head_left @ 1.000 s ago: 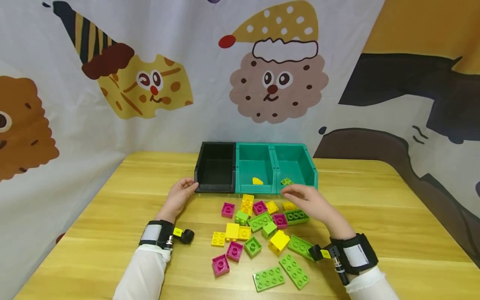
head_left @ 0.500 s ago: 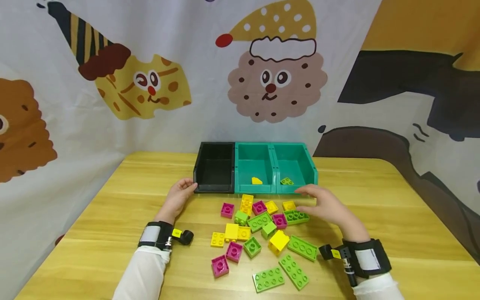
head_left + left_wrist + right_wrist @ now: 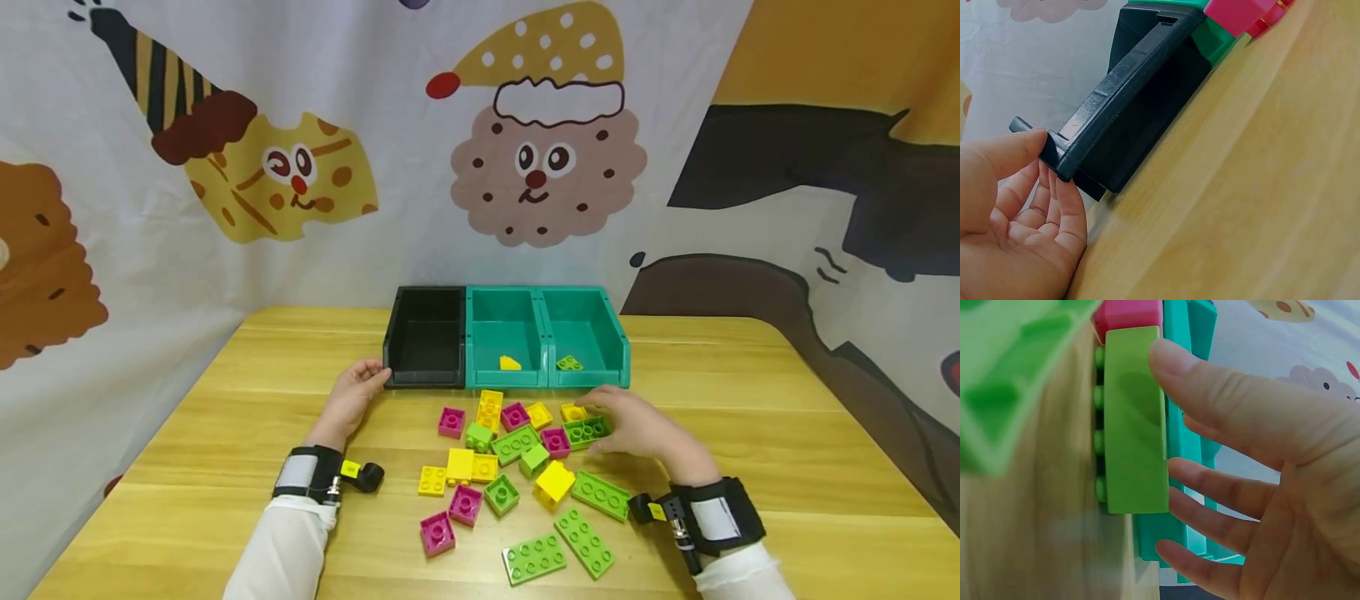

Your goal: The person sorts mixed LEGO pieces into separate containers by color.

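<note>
Nearest me I see the loose bricks spread on the table, short of the row of bins. At the pile's far right edge, my right hand closes over the green brick: thumb on its long side, fingers spread past its far side, a loose clasp, brick flat on the wood just before the right teal bin. Left of the pile, my left hand touches the black bin at its front left corner, thumb on the rim, fingers relaxed beneath. The middle teal bin holds one yellow piece.
</note>
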Action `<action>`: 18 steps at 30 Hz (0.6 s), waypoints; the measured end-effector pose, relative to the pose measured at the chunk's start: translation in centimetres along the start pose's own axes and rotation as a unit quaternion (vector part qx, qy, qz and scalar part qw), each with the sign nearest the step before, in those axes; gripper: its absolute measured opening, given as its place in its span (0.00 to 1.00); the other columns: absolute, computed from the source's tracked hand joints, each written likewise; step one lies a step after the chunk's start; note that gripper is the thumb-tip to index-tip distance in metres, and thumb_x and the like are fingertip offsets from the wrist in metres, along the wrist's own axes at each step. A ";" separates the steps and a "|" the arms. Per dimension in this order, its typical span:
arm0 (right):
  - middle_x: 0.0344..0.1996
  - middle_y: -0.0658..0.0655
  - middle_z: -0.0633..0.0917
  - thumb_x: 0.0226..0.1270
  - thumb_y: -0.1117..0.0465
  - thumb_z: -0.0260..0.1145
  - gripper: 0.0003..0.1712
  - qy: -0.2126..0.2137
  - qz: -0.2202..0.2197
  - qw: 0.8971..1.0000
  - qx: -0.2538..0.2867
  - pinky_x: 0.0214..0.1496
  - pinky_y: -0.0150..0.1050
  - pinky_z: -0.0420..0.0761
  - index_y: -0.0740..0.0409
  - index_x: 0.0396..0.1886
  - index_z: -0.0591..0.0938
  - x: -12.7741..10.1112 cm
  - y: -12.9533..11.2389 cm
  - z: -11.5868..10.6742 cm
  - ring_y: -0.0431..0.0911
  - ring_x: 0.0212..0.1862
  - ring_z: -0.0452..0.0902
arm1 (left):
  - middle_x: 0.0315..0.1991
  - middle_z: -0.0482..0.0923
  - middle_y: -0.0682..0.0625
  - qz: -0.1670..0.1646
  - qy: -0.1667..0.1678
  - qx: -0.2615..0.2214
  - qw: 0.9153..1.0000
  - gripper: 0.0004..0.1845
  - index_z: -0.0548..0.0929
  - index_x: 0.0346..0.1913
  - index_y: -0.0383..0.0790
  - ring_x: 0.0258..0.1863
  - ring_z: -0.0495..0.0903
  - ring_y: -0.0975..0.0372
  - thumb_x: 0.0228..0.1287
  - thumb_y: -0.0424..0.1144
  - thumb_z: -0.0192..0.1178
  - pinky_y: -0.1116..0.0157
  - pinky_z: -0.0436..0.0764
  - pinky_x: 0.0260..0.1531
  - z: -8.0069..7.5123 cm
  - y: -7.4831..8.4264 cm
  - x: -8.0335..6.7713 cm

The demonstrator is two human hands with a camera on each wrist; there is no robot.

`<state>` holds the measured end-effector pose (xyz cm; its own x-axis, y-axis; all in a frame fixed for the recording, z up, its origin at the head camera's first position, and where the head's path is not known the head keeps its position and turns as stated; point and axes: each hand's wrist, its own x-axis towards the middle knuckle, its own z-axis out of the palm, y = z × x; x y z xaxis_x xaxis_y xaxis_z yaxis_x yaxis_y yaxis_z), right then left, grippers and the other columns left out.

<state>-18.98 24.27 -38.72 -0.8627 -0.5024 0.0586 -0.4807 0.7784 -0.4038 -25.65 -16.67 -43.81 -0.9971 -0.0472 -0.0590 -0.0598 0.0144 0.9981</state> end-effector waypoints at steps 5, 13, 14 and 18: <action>0.48 0.61 0.80 0.45 0.59 0.78 0.32 -0.014 0.009 1.000 0.003 0.53 0.53 0.76 0.64 0.52 0.79 0.1 0.0 0.2 0.56 0.50 0.75 | 0.28 0.72 0.61 0.000 0.002 0.003 1.000 0.10 0.71 0.47 0.31 0.29 0.69 0.71 0.67 0.32 0.56 0.75 0.71 0.33 0.0 0.0 0.0; 0.44 0.57 0.83 0.48 0.65 0.75 0.22 -0.028 0.022 0.999 0.004 0.54 0.52 0.75 0.62 0.45 0.81 0.4 0.2 0.7 0.52 0.47 0.76 | 0.29 0.72 0.61 -0.002 0.001 0.003 1.000 0.11 0.71 0.48 0.31 0.30 0.70 0.71 0.68 0.33 0.55 0.75 0.72 0.33 0.0 0.1 0.0; 0.44 0.57 0.83 0.48 0.65 0.75 0.21 -0.028 0.023 0.999 0.005 0.54 0.52 0.75 0.62 0.45 0.81 0.4 0.3 0.8 0.51 0.47 0.76 | 0.29 0.72 0.61 -0.003 0.001 0.004 1.000 0.11 0.70 0.48 0.32 0.30 0.70 0.71 0.68 0.33 0.55 0.75 0.72 0.33 0.0 0.1 0.0; 0.43 0.57 0.83 0.48 0.66 0.74 0.20 -0.028 0.021 0.999 0.003 0.53 0.52 0.76 0.62 0.44 0.81 0.5 0.4 1.0 0.51 0.46 0.77 | 0.29 0.71 0.60 -0.007 0.001 0.006 1.000 0.11 0.71 0.49 0.32 0.30 0.69 0.70 0.68 0.33 0.55 0.74 0.71 0.33 0.0 0.3 -0.2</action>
<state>-19.48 23.94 -39.78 -0.8720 -0.4894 -0.0099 -0.4427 0.7972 -0.4105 -25.51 -16.64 -43.50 -0.9962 -0.0497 -0.0721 -0.0734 0.0265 0.9969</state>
